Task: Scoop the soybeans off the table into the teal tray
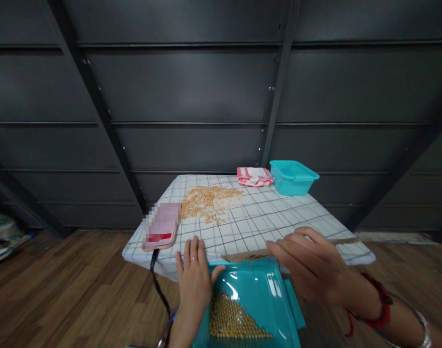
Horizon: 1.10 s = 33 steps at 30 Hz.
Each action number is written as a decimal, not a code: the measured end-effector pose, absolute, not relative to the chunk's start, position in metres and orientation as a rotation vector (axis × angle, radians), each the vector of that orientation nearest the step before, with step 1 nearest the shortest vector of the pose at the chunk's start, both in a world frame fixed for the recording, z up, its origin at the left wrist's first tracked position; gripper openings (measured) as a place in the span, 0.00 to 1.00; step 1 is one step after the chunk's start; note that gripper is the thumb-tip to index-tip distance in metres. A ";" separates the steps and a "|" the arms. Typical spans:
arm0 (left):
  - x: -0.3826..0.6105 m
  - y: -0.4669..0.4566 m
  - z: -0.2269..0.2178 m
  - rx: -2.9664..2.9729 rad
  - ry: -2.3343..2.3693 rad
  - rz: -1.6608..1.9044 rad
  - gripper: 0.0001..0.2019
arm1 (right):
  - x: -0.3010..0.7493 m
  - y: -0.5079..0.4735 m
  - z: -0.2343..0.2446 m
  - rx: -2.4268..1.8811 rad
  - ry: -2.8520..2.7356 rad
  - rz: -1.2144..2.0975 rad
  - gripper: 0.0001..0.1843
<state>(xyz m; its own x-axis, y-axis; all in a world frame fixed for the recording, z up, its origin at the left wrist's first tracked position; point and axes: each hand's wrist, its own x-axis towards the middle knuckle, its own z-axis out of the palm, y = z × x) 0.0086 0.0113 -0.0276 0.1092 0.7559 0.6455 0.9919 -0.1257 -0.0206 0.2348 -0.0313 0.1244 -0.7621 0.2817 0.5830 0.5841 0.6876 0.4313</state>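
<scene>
A teal plastic tub [257, 285] with yellow beans [231, 321] heaped in it is tilted at the near edge of the table. My left hand [194, 278] grips its left rim, thumb over the edge, fingers together along the outside. My right hand [309, 263] rests at the tub's right rim with the fingers curled toward it; whether it grips the rim is hard to tell. A spread pile of yellow beans and some white grains [208, 200] lies on the checked tablecloth [264, 217] further away.
A second teal tub [292, 177] stands at the far right corner, beside a folded pink-and-white cloth [254, 176]. A pink phone [162, 226] with a black strap hanging down lies on the left edge. Wooden floor surrounds the table; a dark panelled wall is behind.
</scene>
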 end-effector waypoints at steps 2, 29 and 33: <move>0.008 0.011 -0.027 -1.953 -1.700 -0.704 0.37 | 0.237 -0.026 0.125 -0.707 -2.378 -0.897 0.16; 0.013 0.008 -0.023 -1.942 -1.683 -0.631 0.39 | 0.250 -0.019 0.124 -0.800 -2.385 -0.877 0.16; 0.014 0.007 -0.022 -1.929 -1.679 -0.616 0.39 | 0.249 -0.028 0.127 -0.792 -2.405 -0.771 0.15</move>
<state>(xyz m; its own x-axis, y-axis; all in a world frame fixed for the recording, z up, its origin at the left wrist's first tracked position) 0.0138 0.0071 -0.0223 0.1351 0.7618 0.6336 0.9908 -0.1098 -0.0792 0.2495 -0.0278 0.1266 -0.7117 0.3731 0.5952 0.6496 0.6720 0.3555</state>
